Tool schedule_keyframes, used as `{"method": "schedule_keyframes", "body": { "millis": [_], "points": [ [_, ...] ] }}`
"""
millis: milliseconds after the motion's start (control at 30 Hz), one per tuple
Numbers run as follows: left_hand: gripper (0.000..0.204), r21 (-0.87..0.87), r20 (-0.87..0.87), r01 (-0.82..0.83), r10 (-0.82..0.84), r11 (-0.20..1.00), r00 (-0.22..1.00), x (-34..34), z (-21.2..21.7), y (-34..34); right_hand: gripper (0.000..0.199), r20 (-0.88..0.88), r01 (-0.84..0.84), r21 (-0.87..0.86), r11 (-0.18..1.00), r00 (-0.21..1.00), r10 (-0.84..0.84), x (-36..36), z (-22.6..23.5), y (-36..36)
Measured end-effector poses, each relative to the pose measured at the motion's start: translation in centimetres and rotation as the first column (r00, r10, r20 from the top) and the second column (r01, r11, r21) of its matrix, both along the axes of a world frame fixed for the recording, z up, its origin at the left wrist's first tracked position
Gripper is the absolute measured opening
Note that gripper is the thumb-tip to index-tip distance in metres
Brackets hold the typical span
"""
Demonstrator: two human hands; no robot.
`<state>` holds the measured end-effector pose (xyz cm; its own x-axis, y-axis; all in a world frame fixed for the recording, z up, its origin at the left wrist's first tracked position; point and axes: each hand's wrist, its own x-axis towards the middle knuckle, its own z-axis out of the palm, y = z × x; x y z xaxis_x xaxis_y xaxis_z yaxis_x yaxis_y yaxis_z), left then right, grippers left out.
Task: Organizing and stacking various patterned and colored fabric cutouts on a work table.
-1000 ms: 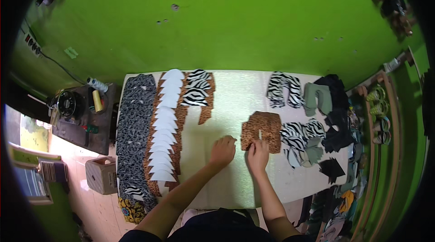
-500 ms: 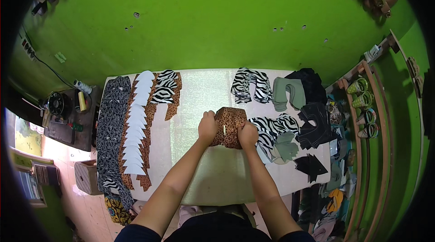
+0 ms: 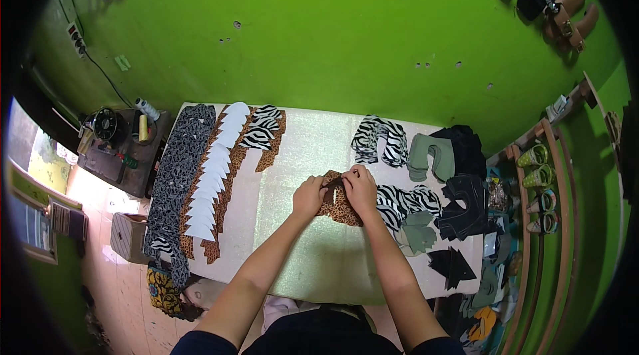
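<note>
**Leopard-print piece in hand at mid-bench**

Left hand [image 3: 309, 196] and right hand [image 3: 360, 186] pinching the leopard-print piece [image 3: 341, 204], fingers closed on its top edge, mid-bench [image 3: 299, 248]. Laid out already, left: overlapping rows of cut pieces [image 3: 206, 185]. Waiting, right: zebra-print pieces [image 3: 403, 200], apparently unhandled.

Pale table [image 3: 299, 149] under rows of cut fabric pieces [image 3: 206, 182]

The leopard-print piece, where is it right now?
In the head view, the leopard-print piece lies mid-table under both hands, left hand and right hand, just left of the zebra-print pieces.
</note>
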<state>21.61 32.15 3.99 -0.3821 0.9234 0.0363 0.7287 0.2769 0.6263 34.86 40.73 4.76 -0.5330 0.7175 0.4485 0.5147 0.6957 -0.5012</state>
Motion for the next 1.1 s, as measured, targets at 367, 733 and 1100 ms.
{"method": "schedule_keyframes", "body": {
  "millis": [367, 733, 1100],
  "points": [
    [0.022, 0.207, -0.033, 0.218, -0.216, 0.954, 0.976, 0.3, 3.8, -1.1, 0.015, -0.032, -0.199, 0.145, 0.969, 0.978, 0.206, 1.5, 4.5, -1.7],
    [0.025, 0.080, 0.678, -0.067, -0.005, 0.994, 0.735, 2.1, 1.7, -10.3, 0.017, -0.207, -0.314, -0.775, 0.548, 0.946, 0.248, 7.0, 1.6, -6.3],
    [0.026, -0.177, 0.393, -0.071, 0.137, 0.982, 0.909, 4.0, -1.8, -15.2, 0.026, -0.126, -0.110, -0.741, 0.662, 0.992, 0.024, 7.8, -3.7, -12.3]
  ]
}}
